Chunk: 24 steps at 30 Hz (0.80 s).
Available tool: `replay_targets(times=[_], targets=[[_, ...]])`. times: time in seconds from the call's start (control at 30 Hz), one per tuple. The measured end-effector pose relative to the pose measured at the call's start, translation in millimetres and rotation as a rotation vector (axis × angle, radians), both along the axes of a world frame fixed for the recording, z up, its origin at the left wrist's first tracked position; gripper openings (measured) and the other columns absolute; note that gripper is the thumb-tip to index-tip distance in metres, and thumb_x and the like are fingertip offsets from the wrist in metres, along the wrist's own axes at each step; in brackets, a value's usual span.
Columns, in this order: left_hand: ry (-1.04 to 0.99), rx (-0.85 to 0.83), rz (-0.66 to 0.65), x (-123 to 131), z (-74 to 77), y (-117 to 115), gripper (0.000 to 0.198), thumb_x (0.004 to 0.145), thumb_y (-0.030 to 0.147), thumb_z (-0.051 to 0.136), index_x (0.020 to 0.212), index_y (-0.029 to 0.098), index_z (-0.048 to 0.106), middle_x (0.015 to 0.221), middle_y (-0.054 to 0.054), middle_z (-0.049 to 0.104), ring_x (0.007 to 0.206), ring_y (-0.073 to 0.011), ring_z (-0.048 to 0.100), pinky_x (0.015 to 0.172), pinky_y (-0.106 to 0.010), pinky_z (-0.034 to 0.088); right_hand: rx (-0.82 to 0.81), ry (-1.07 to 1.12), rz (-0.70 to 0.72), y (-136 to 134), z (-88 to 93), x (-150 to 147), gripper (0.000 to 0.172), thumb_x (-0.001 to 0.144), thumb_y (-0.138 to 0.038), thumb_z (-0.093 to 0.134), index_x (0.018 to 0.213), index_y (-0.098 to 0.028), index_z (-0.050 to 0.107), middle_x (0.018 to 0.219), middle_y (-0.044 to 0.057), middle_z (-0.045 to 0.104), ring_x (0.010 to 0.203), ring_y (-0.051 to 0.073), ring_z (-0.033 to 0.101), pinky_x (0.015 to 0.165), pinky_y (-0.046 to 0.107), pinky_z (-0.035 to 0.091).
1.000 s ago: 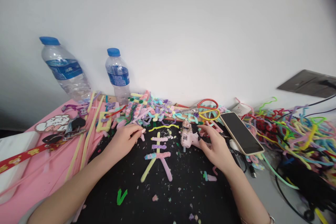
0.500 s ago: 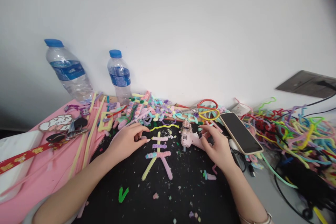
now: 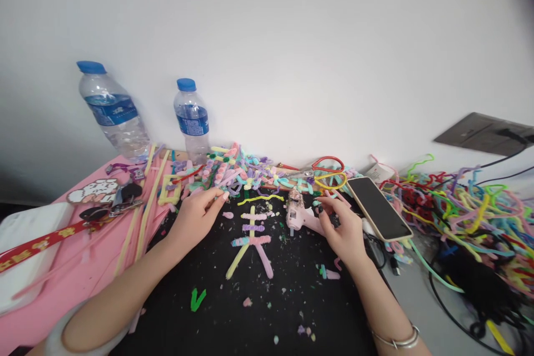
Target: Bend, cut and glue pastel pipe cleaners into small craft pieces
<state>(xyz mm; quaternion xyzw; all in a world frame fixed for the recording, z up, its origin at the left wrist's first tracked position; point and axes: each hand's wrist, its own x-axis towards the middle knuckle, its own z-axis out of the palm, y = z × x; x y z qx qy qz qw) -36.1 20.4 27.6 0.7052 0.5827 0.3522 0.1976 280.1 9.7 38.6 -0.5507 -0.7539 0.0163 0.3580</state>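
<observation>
A pipe-cleaner figure [image 3: 251, 239] lies on the black mat [image 3: 233, 311]: a yellow stem, pink and purple crossbars, two splayed legs. My left hand [image 3: 196, 217] rests on the mat left of it, fingers loosely stretched toward the heap of pastel pipe-cleaner pieces [image 3: 237, 173]. A small pink piece [image 3: 227, 214] lies just off its fingertips. My right hand [image 3: 342, 228] lies right of the figure, its fingers curled over the handle of a pink glue gun [image 3: 298, 214].
Two water bottles [image 3: 112, 114] [image 3: 192, 119] stand by the wall. Pink sheets [image 3: 83, 256] with keys and a sticker lie left. Red and yellow scissors [image 3: 327, 172], a phone [image 3: 377, 208], and a tangle of bright pipe cleaners [image 3: 467, 206] with black cables lie right.
My left hand let go of the small pink piece beside the figure and drew back toward the heap. My right hand settled further onto the glue gun. The view shifted slightly.
</observation>
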Motion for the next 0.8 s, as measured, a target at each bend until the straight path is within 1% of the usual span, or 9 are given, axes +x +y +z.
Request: replay_targets(times=[0.13,0.4,0.47,0.53,0.57,0.63,0.7,0.73,0.8], targets=[[0.079,0.016,0.005,-0.7,-2.0,-1.0,0.029,0.091,0.036,0.040,0.080,0.019,0.061,0.067,0.000,0.061,0.063,-0.0170,0.053,0.060,-0.025,0.037,0.015,-0.003,0.018,-0.7,-4.1,-4.1,0.022,0.086,-0.019,0.046,0.103,-0.018,0.060,0.087,0.006,0.067,0.080,0.020,0.064,0.074,0.032,0.050],[0.046,0.007,-0.036,1.3,-1.6,0.3,0.033,0.093,0.037,0.036,0.082,0.017,0.061,0.070,-0.001,0.062,0.069,-0.0183,0.056,0.063,-0.025,0.040,0.094,-0.003,-0.004,-0.3,-13.2,-9.3,0.020,0.088,-0.019,0.046,0.098,-0.018,0.062,0.087,0.007,0.070,0.080,0.020,0.066,0.075,0.033,0.051],[0.023,0.003,-0.046,2.1,-0.4,0.7,0.032,0.093,0.037,0.037,0.087,0.017,0.062,0.076,-0.002,0.064,0.072,-0.0186,0.057,0.065,-0.025,0.040,0.101,-0.004,0.005,-0.9,-14.6,-10.6,0.020,0.088,-0.019,0.045,0.098,-0.019,0.062,0.086,0.006,0.070,0.079,0.020,0.066,0.073,0.032,0.051],[0.010,-0.022,-0.037,1.7,2.9,1.9,0.031,0.092,0.038,0.039,0.095,0.017,0.062,0.074,-0.001,0.062,0.067,-0.0176,0.055,0.062,-0.025,0.039,0.104,-0.007,0.007,-1.7,-15.5,-11.7,0.020,0.089,-0.019,0.044,0.097,-0.020,0.062,0.085,0.006,0.070,0.077,0.019,0.066,0.072,0.032,0.051],[0.002,-0.039,-0.026,0.8,5.9,2.8,0.031,0.091,0.038,0.040,0.099,0.017,0.061,0.070,0.000,0.060,0.063,-0.0168,0.053,0.059,-0.025,0.038,0.104,-0.007,0.008,-2.0,-15.7,-12.2,0.020,0.089,-0.019,0.044,0.097,-0.020,0.062,0.085,0.006,0.070,0.076,0.019,0.065,0.072,0.032,0.051],[-0.023,-0.077,0.006,-2.5,15.2,5.4,0.032,0.089,0.039,0.043,0.105,0.018,0.061,0.058,0.004,0.050,0.054,-0.0153,0.048,0.053,-0.025,0.034,0.105,0.004,0.012,-2.6,-15.9,-12.6,0.020,0.089,-0.019,0.044,0.097,-0.019,0.062,0.085,0.006,0.070,0.075,0.019,0.065,0.071,0.032,0.051],[-0.104,-0.093,0.048,-8.3,29.1,8.3,0.032,0.086,0.039,0.048,0.106,0.017,0.060,0.057,0.005,0.045,0.052,-0.0135,0.044,0.051,-0.023,0.033,0.102,0.022,0.013,-2.9,-15.4,-12.5,0.021,0.089,-0.019,0.043,0.097,-0.019,0.063,0.087,0.007,0.070,0.075,0.019,0.065,0.071,0.032,0.051],[-0.152,-0.107,0.090,-12.4,37.3,9.7,0.033,0.085,0.038,0.049,0.108,0.017,0.060,0.057,0.006,0.041,0.051,-0.0121,0.041,0.049,-0.022,0.031,0.099,0.031,0.010,-3.0,-14.9,-12.3,0.021,0.089,-0.019,0.043,0.097,-0.020,0.063,0.087,0.007,0.070,0.075,0.019,0.065,0.071,0.032,0.051],[-0.274,-0.124,0.169,-23.2,53.9,12.5,0.036,0.084,0.036,0.050,0.111,0.015,0.059,0.060,0.005,0.042,0.049,-0.0101,0.039,0.046,-0.020,0.030,0.091,0.044,0.002,-3.0,-13.8,-11.7,0.022,0.089,-0.020,0.043,0.097,-0.020,0.063,0.084,0.006,0.070,0.073,0.019,0.065,0.071,0.032,0.051]])
